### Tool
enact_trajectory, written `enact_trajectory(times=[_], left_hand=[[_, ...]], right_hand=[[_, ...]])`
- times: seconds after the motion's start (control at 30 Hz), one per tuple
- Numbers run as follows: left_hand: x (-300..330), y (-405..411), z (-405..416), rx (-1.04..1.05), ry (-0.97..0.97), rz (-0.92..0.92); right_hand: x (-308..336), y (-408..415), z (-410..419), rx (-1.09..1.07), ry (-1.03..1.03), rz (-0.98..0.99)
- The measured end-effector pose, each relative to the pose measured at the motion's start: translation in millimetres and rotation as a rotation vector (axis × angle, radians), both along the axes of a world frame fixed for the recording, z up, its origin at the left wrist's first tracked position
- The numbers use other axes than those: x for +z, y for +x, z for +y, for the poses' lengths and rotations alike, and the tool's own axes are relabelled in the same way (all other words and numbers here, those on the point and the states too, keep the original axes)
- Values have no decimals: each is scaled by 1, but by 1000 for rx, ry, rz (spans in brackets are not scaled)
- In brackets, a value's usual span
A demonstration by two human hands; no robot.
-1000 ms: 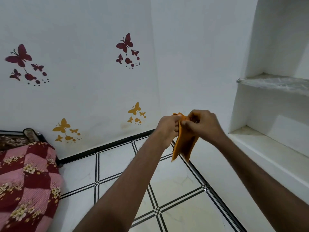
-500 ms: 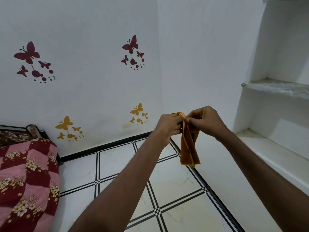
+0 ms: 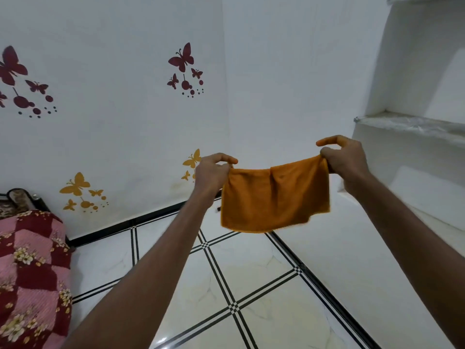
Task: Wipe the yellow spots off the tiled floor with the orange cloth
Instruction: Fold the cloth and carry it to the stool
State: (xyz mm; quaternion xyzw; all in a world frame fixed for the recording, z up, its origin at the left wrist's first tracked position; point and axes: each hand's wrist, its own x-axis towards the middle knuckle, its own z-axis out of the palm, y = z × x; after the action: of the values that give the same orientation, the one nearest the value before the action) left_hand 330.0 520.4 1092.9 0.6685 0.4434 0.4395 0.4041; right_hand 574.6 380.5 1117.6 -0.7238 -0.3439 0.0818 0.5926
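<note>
1 orange cloth (image 3: 274, 197) hung spread in the air above the tiled floor (image 3: 221, 285), stretched between 2 hands. The left hand (image 3: 212, 173) pinched its upper left corner with clenched fingers (image 3: 227, 161); the right hand (image 3: 344, 159) gripped the upper right corner the same way. Faint yellowish marks showed on 1 tile below. 2 dark red butterfly decal clusters (image 3: 185, 69) and 2 yellow ones (image 3: 80, 192) marked the wall. 1 checkered blanket (image 3: 30, 268) lay at left, and a wall shelf (image 3: 412, 124) stood at right.
</note>
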Motion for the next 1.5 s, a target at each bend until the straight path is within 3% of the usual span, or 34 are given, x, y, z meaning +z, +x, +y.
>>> enact_trajectory(times=[0.2, 0.27, 0.37, 0.5, 0.57, 0.8, 1.03, 1.13, 1.23, 1.33, 1.5], left_hand=[[15, -26, 19, -125, -73, -41], [26, -31, 16, -261, -154, -88], [39, -36, 17, -399, -120, 28], [51, -32, 17, -216, 185, 292], [55, -29, 15, -173, 242, 328], [79, -25, -2, -201, 146, 64], [112, -27, -30, -158, 360, 74], [122, -31, -35, -238, 343, 71], [108, -15, -33, -319, 108, 1], [72, 13, -21, -253, -99, -28], [40, 61, -23, -140, -171, 14]], right_hand=[[14, 2, -23, 42, 73, 64], [16, 1, -28, 97, 42, 15], [19, 4, -32, 67, -14, -142], [26, 11, -43, -33, -70, -360], [29, 15, -48, -42, -61, -420], [52, 36, -70, -50, -60, -522], [84, 41, -100, -3, -3, -595], [89, 44, -107, 63, 102, -431], [76, 49, -94, 134, 95, -202], [49, 56, -73, 122, 45, -45], [14, 53, -52, 97, -21, -21]])
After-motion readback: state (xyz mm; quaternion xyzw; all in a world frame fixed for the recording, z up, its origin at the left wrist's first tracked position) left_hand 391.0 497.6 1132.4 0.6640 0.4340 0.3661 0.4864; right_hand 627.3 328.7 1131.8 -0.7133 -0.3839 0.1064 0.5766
